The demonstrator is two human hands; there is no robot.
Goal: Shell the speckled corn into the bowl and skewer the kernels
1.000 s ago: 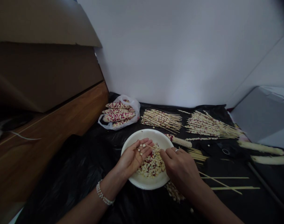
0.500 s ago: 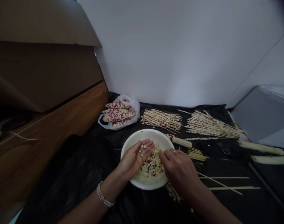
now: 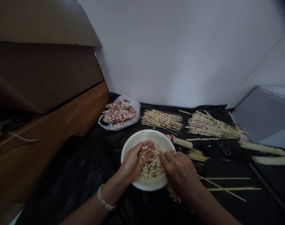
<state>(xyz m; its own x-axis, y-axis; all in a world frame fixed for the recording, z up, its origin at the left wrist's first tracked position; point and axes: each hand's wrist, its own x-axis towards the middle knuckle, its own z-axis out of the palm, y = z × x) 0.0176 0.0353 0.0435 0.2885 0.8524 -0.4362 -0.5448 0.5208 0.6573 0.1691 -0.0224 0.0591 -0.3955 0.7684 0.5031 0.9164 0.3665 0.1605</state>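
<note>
Over the white bowl (image 3: 149, 186), my left hand (image 3: 133, 161) is cupped palm up, with a few pale corn kernels (image 3: 142, 156) lying in it. My right hand (image 3: 177, 165) is closed on a thin wooden skewer (image 3: 233, 194). Its tip reaches over my left palm and meets a kernel near the fingers. The skewer's other end sticks out beyond my right wrist. Loose cream and dark red corn kernels (image 3: 152, 167) fill the bowl below both hands.
Behind the bowl lie a plastic bag of corn cobs (image 3: 119, 118) and two piles of kernel-threaded skewers (image 3: 161, 120). To the right are a partly stripped cob (image 3: 183, 142), bare skewers (image 3: 197, 155) and pale stripped cobs (image 3: 271, 160). A cardboard box (image 3: 44, 72) stands left.
The skewer's rear end has swung slightly down and outward, and my right hand has shifted a little. My left hand has curled slightly and stays over the bowl.
</note>
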